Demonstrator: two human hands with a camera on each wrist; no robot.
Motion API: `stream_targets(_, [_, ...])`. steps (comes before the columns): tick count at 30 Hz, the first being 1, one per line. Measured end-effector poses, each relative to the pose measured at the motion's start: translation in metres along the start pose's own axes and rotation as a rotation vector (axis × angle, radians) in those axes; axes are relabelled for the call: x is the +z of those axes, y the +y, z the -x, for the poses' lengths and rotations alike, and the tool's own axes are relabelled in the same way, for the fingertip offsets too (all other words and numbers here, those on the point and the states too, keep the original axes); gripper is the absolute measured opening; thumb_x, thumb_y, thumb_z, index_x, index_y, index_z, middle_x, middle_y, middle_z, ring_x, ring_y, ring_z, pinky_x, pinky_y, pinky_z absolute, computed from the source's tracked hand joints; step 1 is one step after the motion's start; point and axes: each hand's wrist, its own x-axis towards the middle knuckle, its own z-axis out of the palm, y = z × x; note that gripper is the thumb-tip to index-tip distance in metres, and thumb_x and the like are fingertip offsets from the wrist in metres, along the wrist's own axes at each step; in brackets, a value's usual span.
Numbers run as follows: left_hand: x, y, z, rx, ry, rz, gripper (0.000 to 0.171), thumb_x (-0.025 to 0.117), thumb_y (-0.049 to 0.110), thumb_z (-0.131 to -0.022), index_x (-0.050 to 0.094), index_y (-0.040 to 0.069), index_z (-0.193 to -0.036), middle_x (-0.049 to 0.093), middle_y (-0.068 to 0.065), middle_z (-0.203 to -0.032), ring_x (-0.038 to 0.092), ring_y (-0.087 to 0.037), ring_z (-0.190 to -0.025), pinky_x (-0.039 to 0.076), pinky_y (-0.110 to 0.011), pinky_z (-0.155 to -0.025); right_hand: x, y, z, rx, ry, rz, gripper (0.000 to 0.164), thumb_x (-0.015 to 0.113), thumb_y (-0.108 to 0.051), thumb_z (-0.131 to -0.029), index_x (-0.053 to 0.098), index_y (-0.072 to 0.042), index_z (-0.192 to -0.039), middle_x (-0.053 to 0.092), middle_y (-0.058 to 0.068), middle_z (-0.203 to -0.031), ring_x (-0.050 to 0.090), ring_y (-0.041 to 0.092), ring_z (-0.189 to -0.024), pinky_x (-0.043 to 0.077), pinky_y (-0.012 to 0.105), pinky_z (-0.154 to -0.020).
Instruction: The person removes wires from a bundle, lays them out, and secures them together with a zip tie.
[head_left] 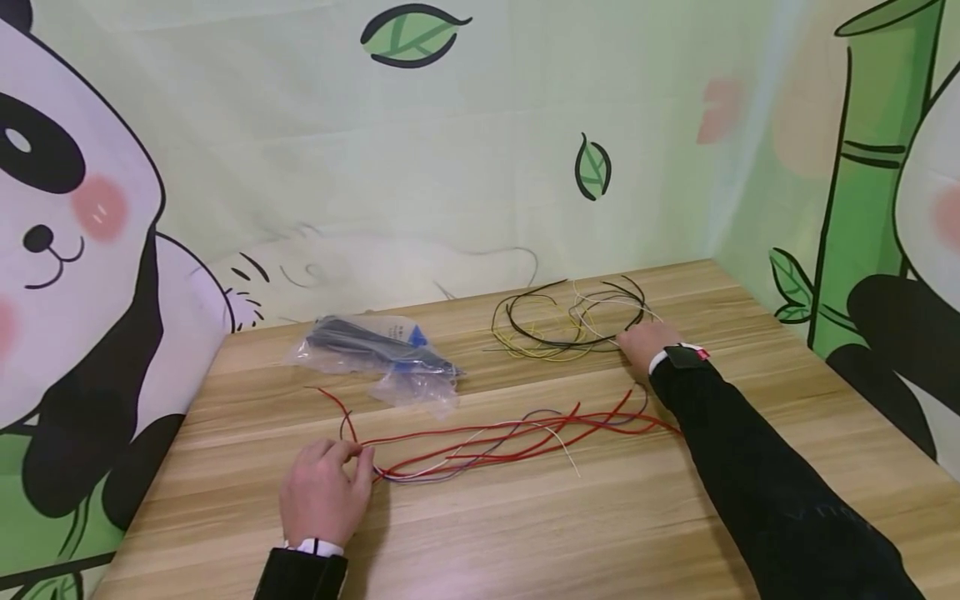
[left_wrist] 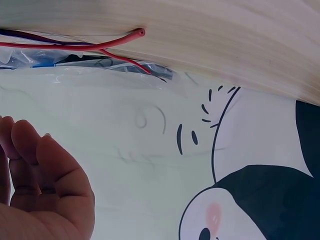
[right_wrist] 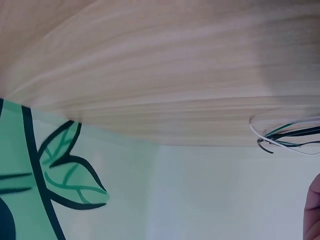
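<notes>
Red wires point(head_left: 480, 457); plastic bag point(head_left: 382, 354) behind, contents unclear; coiled wires point(head_left: 555, 342) beside.

Right hand point(head_left: 648, 346): fingertips hidden by the hand itself in head view, mostly cut off by the right edge in its wrist view; can't tell if it grips the coil point(head_left: 576, 343), also cut there. Left hand point(head_left: 326, 492) covers some ends of the wires point(head_left: 487, 428); its wrist view crops both at left. Bag point(head_left: 378, 343) print too small to read.
</notes>
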Motion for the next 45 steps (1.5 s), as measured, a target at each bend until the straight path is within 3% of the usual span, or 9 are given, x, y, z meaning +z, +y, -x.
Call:
stream_targets(7, [-0.001, 0.001, -0.001, -0.02, -0.025, -0.005, 0.016, 0.08, 0.019, -0.082, 0.076, 0.004, -0.079, 0.07, -0.01, -0.076, 0.067, -0.032, -0.073, 0.052, -0.046, -0.061, -0.011, 0.011, 0.003, 0.095, -0.018, -0.077, 0.021, 0.056, 0.001, -0.096, 0.068, -0.002, -0.114, 0.066, 0.019, -0.113, 0.068, 0.036, -0.104, 0.059, 0.053, -0.081])
stream_targets(12, [-0.002, 0.002, -0.001, -0.029, -0.036, -0.008, 0.016, 0.08, 0.018, -0.082, 0.076, 0.004, -0.08, 0.069, -0.01, -0.076, 0.066, -0.031, -0.072, 0.051, -0.045, -0.06, -0.021, 0.023, 0.004, 0.156, 0.01, -0.202, 0.014, 0.058, -0.005, -0.098, 0.067, -0.002, -0.108, 0.066, 0.02, -0.106, 0.069, 0.037, -0.098, 0.058, 0.051, -0.076])
stream_targets(20, [-0.001, 0.001, 0.0, -0.036, -0.052, -0.014, 0.016, 0.08, 0.019, -0.082, 0.076, 0.003, -0.081, 0.07, -0.01, -0.077, 0.066, -0.031, -0.074, 0.052, -0.046, -0.062, -0.044, 0.035, 0.014, 0.258, 0.214, -0.344, 0.021, 0.055, -0.015, -0.102, 0.067, 0.0, -0.112, 0.07, 0.024, -0.105, 0.069, 0.043, -0.097, 0.055, 0.055, -0.081])
stream_targets(25, [-0.001, 0.001, 0.0, -0.039, -0.057, -0.016, 0.016, 0.08, 0.02, -0.083, 0.076, 0.004, -0.081, 0.071, -0.01, -0.078, 0.067, -0.031, -0.074, 0.052, -0.046, -0.062, -0.056, 0.038, 0.019, 0.302, 0.358, -0.355, 0.024, 0.056, -0.016, -0.102, 0.07, -0.001, -0.115, 0.072, 0.024, -0.109, 0.069, 0.043, -0.097, 0.054, 0.055, -0.08])
stream_targets(31, [-0.001, 0.001, 0.001, -0.041, -0.056, -0.02, 0.017, 0.08, 0.02, -0.083, 0.076, 0.003, -0.08, 0.068, -0.01, -0.076, 0.064, -0.03, -0.071, 0.051, -0.044, -0.059, -0.066, 0.033, 0.02, 0.256, 0.491, -0.305, 0.022, 0.065, -0.02, -0.098, 0.075, -0.006, -0.111, 0.073, 0.018, -0.104, 0.071, 0.038, -0.095, 0.056, 0.052, -0.076])
stream_targets(37, [-0.002, 0.001, 0.001, -0.039, -0.06, -0.022, 0.017, 0.08, 0.02, -0.083, 0.076, 0.004, -0.08, 0.068, -0.009, -0.075, 0.064, -0.029, -0.069, 0.05, -0.044, -0.058, -0.071, 0.015, 0.022, 0.161, 0.529, -0.279, 0.02, 0.068, -0.022, -0.096, 0.077, -0.009, -0.108, 0.075, 0.014, -0.096, 0.072, 0.032, -0.085, 0.056, 0.046, -0.07])
stream_targets(41, [-0.001, 0.001, 0.001, -0.033, -0.054, -0.025, 0.017, 0.08, 0.02, -0.083, 0.076, 0.004, -0.08, 0.068, -0.01, -0.075, 0.064, -0.029, -0.068, 0.05, -0.044, -0.058, -0.077, -0.002, 0.026, 0.122, 0.504, -0.331, 0.022, 0.067, -0.025, -0.097, 0.077, -0.01, -0.11, 0.077, 0.012, -0.089, 0.068, 0.027, -0.069, 0.051, 0.039, -0.058])
stream_targets(45, [-0.001, 0.001, 0.001, -0.031, -0.049, -0.025, 0.017, 0.08, 0.019, -0.083, 0.076, 0.004, -0.08, 0.068, -0.01, -0.075, 0.064, -0.03, -0.069, 0.05, -0.043, -0.058, -0.082, -0.021, 0.03, 0.106, 0.494, -0.46, 0.022, 0.068, -0.025, -0.097, 0.078, -0.008, -0.105, 0.076, 0.011, -0.084, 0.065, 0.021, -0.066, 0.047, 0.033, -0.058])
